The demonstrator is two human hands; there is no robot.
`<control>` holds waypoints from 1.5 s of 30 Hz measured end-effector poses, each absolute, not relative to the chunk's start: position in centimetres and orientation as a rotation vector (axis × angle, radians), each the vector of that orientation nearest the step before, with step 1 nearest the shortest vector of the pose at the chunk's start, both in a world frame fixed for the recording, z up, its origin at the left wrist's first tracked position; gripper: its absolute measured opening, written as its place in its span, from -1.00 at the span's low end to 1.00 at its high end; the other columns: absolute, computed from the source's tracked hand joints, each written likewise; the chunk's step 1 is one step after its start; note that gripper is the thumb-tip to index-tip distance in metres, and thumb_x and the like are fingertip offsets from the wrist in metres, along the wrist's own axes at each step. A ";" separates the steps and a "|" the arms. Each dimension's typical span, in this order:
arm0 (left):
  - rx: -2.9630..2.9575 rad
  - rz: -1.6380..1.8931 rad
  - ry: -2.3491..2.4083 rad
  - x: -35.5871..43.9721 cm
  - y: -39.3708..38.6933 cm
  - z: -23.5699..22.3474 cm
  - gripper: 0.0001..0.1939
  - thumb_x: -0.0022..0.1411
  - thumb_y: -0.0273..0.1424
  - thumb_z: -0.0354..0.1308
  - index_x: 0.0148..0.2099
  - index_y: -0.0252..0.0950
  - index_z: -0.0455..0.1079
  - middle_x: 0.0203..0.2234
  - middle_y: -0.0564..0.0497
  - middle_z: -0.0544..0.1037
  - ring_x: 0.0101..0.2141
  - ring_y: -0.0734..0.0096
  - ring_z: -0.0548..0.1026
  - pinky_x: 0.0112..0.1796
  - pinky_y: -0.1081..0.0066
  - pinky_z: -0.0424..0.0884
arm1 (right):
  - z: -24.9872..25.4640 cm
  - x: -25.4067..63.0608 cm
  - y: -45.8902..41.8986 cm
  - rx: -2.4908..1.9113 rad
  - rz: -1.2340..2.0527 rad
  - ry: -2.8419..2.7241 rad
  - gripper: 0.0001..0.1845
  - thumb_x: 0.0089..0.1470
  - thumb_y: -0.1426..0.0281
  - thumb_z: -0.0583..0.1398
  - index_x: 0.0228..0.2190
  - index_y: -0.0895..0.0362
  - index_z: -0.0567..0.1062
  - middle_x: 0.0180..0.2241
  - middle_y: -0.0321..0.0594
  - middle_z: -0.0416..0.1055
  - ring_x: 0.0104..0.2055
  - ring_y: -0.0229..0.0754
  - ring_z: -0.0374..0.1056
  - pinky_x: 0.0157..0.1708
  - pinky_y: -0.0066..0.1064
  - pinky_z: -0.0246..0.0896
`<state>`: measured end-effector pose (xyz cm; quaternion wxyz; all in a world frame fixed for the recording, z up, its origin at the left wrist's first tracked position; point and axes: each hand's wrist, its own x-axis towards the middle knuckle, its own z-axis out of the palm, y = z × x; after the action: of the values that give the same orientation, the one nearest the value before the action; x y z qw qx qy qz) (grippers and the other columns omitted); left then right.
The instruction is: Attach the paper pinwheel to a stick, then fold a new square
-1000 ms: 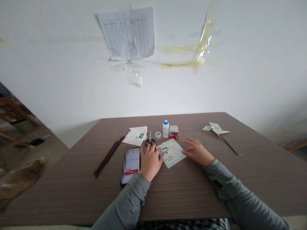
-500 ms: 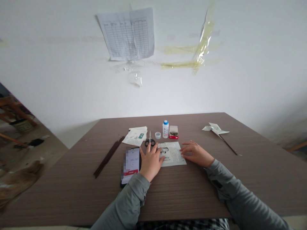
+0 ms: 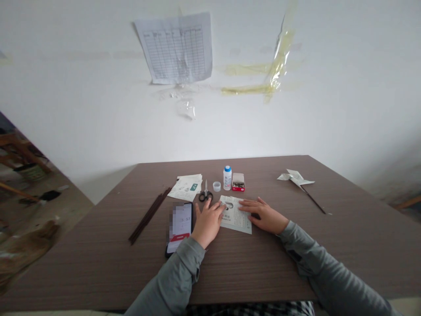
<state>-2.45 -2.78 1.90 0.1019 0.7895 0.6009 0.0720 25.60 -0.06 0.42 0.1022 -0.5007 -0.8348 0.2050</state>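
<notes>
A small printed paper sheet (image 3: 235,217) lies on the brown table (image 3: 263,263) in front of me. My left hand (image 3: 207,221) rests flat on the sheet's left edge, fingers stretched out. From the right, my right hand (image 3: 263,215) lies flat with fingers spread on the sheet's right part. Neither hand grips anything. Black scissors (image 3: 205,193) lie just beyond my left fingers. A phone (image 3: 180,226) with a lit screen lies left of my left hand.
Behind the sheet stand a small clear cap (image 3: 216,186), a white bottle with a blue cap (image 3: 227,177) and a red box of pins (image 3: 238,182). More paper pieces (image 3: 187,185) and dark sticks (image 3: 149,214) lie at the left. A paper pinwheel (image 3: 297,177) lies at the far right.
The printed sheet has turned clockwise under both hands and slid a little towards me. My right hand has moved left onto it. My left hand stayed nearly in place.
</notes>
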 end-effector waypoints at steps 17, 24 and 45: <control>2.383 0.181 1.629 -3.0 -3.0 2.8 -0.25 0.49 -0.09 0.61 0.65 0.09 0.71 0.71 -0.23 0.62 0.75 -0.63 0.40 0.66 -0.73 0.32 | 1.3 26.7 -0.1 -1.547 0.592 -2.497 -0.29 0.33 0.19 0.58 0.46 -0.33 0.81 0.65 -0.09 0.60 0.73 0.48 0.43 0.82 0.75 -0.07; 2.366 0.152 1.631 -2.8 -2.9 3.1 -0.30 0.52 -0.13 0.63 0.62 0.05 0.72 0.74 -0.24 0.58 0.75 -0.61 0.40 0.67 -0.83 0.22 | 0.0 26.8 0.5 -1.563 0.579 -2.495 -0.29 0.32 0.14 0.61 0.45 -0.27 0.82 0.65 -0.01 0.59 0.73 0.48 0.38 0.83 0.75 -0.14; 2.352 0.254 1.748 -2.2 -2.8 2.5 -0.61 0.71 -0.35 0.39 0.41 0.09 0.85 0.61 -0.10 0.72 0.65 -0.45 0.52 0.68 -0.74 0.28 | -0.1 26.3 0.4 -1.503 0.495 -2.497 -0.31 0.26 0.02 0.63 0.39 -0.38 0.85 0.55 -0.10 0.68 0.64 0.49 0.49 0.79 0.78 -0.01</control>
<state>-2.24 -2.78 2.50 0.0997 0.7956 0.5914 0.0858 26.34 0.39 -0.13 0.0926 -0.5063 -0.8410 0.1667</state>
